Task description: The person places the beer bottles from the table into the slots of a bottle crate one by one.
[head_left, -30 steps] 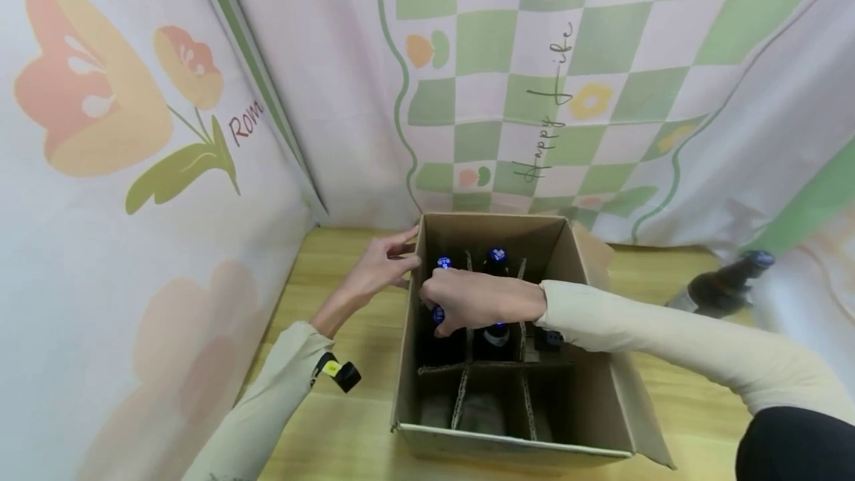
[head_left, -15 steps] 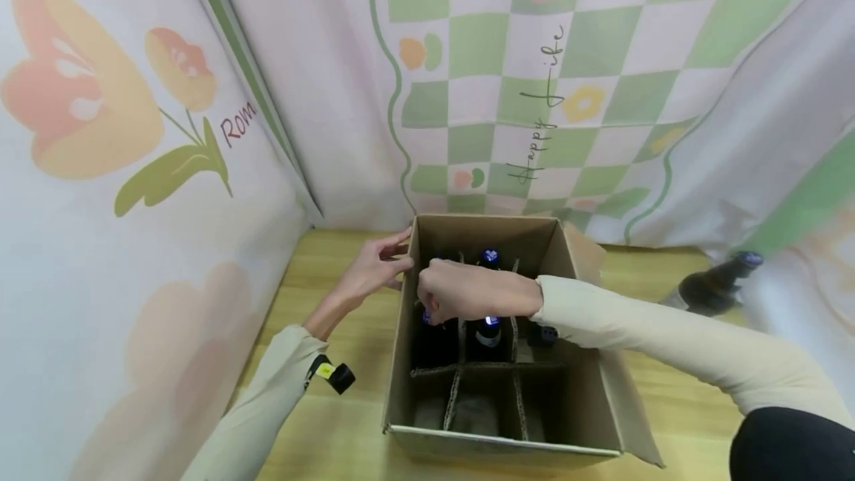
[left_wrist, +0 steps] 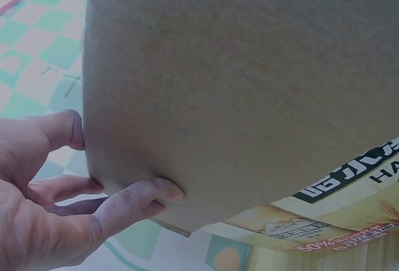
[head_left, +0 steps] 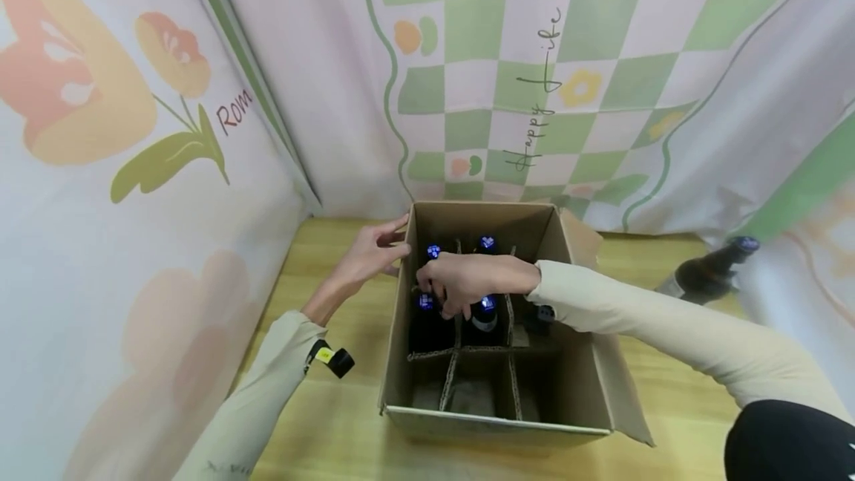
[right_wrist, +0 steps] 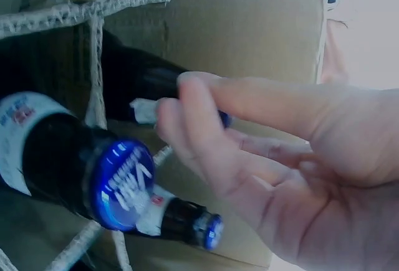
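A cardboard box [head_left: 494, 425] stands open on the table, split by corrugated dividers [head_left: 449, 384]. My left hand [head_left: 364, 258] rests on the outside of the box's left wall near the back corner, its fingertips touching the cardboard. Inside, dark bottles with blue caps stand in the compartments. My right hand [head_left: 461, 280] reaches in over them with loosely bent fingers, right beside the capped bottle [head_left: 425, 303] at the left. In the right wrist view its fingers partly cover a bottle [right_wrist: 146, 78], with another bottle [right_wrist: 121, 184] nearer the camera. Nothing shows clearly gripped.
Another dark bottle [head_left: 711, 273] leans beyond the box's right side. The box's right flap [head_left: 624, 384] is folded outward. Printed curtains [head_left: 334, 58] hang behind and at the left of the wooden table [head_left: 347, 407].
My right hand's fingers have loosened from the left bottle's cap and shifted slightly right, leaving the cap in plain view. The left hand keeps its place on the box.
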`<control>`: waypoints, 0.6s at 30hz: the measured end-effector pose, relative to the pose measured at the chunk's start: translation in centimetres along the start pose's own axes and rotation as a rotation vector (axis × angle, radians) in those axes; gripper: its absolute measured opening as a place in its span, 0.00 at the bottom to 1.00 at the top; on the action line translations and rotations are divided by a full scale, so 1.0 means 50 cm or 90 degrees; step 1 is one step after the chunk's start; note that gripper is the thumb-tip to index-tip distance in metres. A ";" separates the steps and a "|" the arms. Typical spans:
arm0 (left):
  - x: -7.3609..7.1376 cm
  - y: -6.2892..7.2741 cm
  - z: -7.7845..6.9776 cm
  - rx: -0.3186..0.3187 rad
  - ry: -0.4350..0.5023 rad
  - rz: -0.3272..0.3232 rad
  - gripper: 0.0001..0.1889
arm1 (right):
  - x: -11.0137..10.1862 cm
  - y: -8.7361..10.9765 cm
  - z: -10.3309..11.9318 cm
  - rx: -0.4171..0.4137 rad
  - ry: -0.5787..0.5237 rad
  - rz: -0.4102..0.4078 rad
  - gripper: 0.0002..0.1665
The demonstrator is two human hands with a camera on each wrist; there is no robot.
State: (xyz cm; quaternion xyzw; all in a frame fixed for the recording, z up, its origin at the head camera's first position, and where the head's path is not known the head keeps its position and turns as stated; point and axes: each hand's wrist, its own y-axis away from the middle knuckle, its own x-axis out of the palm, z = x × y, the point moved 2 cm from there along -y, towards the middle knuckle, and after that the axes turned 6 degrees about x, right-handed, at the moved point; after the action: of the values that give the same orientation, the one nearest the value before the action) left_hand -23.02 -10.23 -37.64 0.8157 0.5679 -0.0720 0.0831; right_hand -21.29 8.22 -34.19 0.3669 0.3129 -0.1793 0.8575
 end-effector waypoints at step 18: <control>-0.003 -0.003 0.007 0.008 0.003 0.003 0.36 | -0.021 0.013 -0.027 -0.018 -0.051 0.016 0.20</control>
State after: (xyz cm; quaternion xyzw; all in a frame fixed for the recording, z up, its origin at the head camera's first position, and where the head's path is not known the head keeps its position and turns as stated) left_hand -23.20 -10.38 -37.94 0.8178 0.5655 -0.0738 0.0768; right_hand -22.26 9.72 -33.89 0.3511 0.2763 -0.1784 0.8767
